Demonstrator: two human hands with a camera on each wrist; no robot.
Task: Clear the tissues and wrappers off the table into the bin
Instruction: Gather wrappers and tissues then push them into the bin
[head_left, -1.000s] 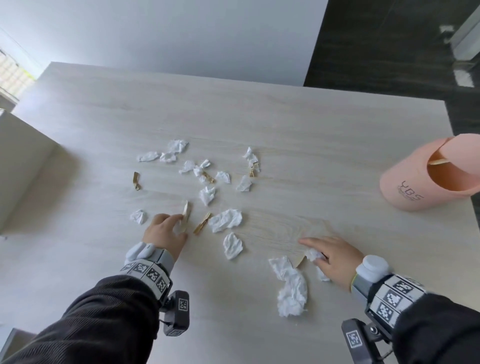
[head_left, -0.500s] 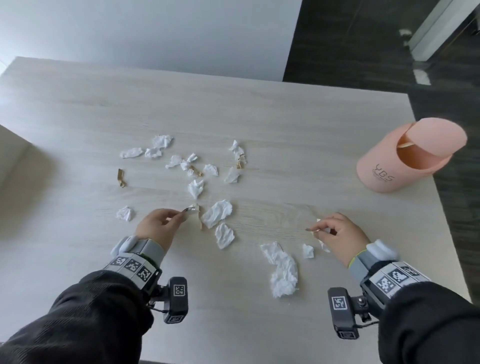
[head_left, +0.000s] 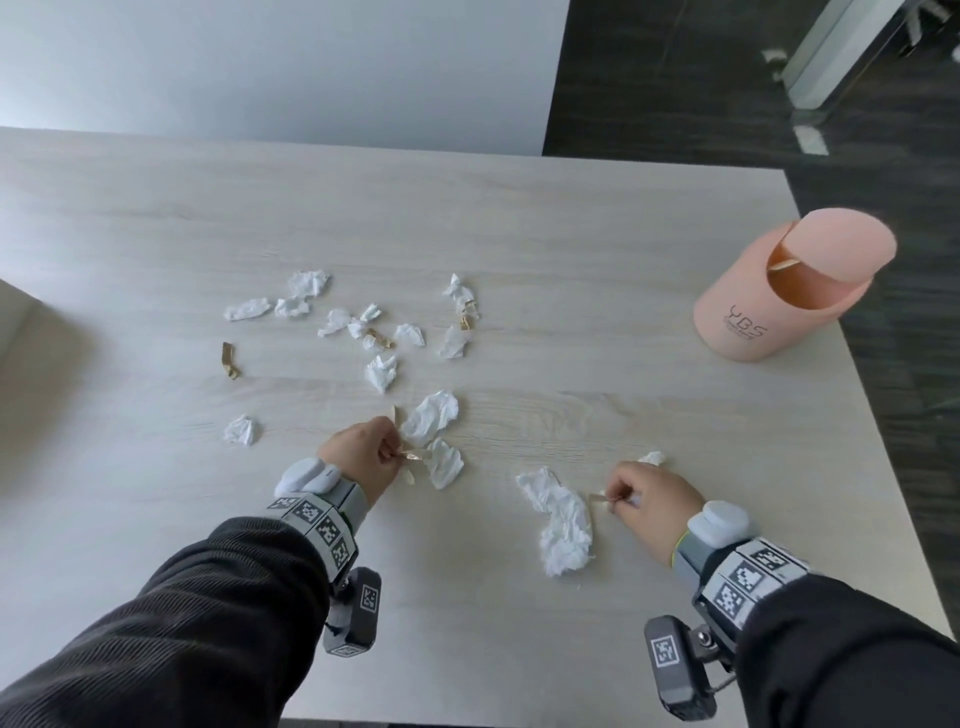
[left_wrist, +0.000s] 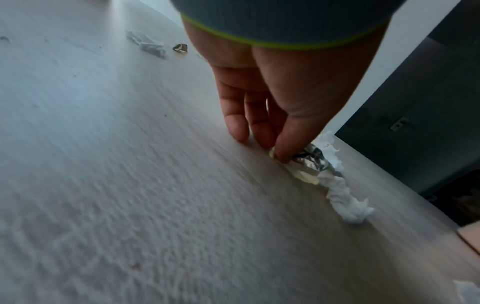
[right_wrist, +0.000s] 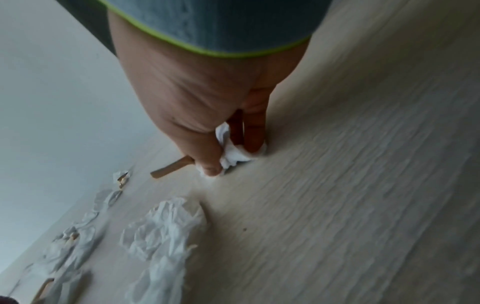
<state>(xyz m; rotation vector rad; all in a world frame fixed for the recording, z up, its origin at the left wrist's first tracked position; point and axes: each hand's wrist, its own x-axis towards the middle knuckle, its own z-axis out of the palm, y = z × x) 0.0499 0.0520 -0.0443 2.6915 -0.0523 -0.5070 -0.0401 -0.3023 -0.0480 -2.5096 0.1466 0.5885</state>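
Left hand (head_left: 363, 460) is pinching a foil wrapper (left_wrist: 310, 159) between thumb and fingertips, right against the table (head_left: 571, 260), well away from the pink bin (head_left: 779, 296) at the table's far right corner. Right hand (head_left: 652, 501) is pinching a gold wrapper (right_wrist: 171, 166) and bunching a small tissue (right_wrist: 233, 156) under curled fingers, nearer the bin; both wrist views are blurring. A long crumpled tissue (head_left: 561, 519) is lying just beside that hand. More tissues and wrappers are lying scattered farther from the bin.

Bin (head_left: 769, 306) right of tissues (head_left: 384, 338)
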